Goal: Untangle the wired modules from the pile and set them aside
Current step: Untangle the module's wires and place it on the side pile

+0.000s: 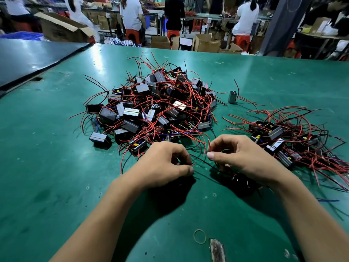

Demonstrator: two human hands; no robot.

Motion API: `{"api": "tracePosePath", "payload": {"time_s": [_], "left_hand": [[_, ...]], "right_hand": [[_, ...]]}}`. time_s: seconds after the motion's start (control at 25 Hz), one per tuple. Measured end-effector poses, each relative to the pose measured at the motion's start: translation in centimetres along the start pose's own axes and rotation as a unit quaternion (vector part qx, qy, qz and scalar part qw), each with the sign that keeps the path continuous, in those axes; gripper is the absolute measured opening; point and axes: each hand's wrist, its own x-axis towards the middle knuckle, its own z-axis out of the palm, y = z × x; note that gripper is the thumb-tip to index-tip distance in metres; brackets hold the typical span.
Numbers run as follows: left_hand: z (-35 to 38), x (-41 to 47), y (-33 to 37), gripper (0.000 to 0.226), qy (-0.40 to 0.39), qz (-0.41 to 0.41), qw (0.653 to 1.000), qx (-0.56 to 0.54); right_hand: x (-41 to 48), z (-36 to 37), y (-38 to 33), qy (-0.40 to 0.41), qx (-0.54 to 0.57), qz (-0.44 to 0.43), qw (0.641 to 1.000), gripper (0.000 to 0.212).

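The left hand (162,163) and the right hand (243,157) are close together, low over the green table (56,148). The left grip is a pinch, with thumb and finger pressed on a thin wire end. A dark wire (204,162) runs from there across to the right hand. The right grip is a pinch too, on the tip of a red wire (209,146) just above its thumb. Under the right palm is something dark. It looks like a module (239,181), but the hand hides most of it, so I cannot be sure.

Just past both grips, on the far side, is the big pile (154,110). It has lots of little boxes with red and black wires all knotted up. Off to the right of the right grip is the small pile (283,140), the ones put aside. One lone module (232,96) stands far past the right grip, between the two piles.

I think the job is only partly done. Some modules are out, but the big pile holds many more than the small one. The one in the grips looks not yet free. A rubber band (199,236) lies on the near side of the grips.
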Motion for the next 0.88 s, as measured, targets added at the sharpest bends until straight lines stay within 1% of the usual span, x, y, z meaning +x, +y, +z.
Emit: {"api": "tracePosePath", "payload": {"time_s": [0.16, 0.28, 0.36, 0.48, 0.6, 0.68, 0.88], "left_hand": [[0.00, -0.11, 0.02, 0.008, -0.008, 0.012, 1.000, -0.008], [-0.03, -0.05, -0.07, 0.005, -0.010, 0.014, 1.000, 0.000], [0.11, -0.01, -0.13, 0.004, -0.005, 0.014, 1.000, -0.002], [0.36, 0.07, -0.30, 0.006, 0.028, 0.028, 0.999, -0.010], [0.45, 0.18, -0.30, 0.008, 0.056, 0.033, 0.996, -0.063], [0.42, 0.24, -0.24, 0.009, 0.077, 0.030, 0.993, -0.090], [-0.09, 0.14, 0.01, 0.009, 0.140, 0.021, 0.972, -0.188]], "right_hand": [[-0.17, -0.53, -0.03, -0.025, 0.041, 0.002, 0.999, 0.021], [-0.26, -0.50, -0.10, -0.048, 0.049, -0.001, 0.998, 0.017], [-0.27, -0.39, -0.29, -0.047, 0.049, -0.001, 0.998, 0.019], [-0.35, -0.44, -0.58, -0.045, 0.072, 0.007, 0.996, 0.017], [-0.48, -0.59, -0.82, -0.036, 0.112, 0.010, 0.993, 0.023], [-0.50, -0.66, -0.90, -0.022, 0.114, 0.008, 0.993, 0.027], [-0.31, -0.50, -0.77, 0.009, 0.112, 0.006, 0.994, 0.025]]}}
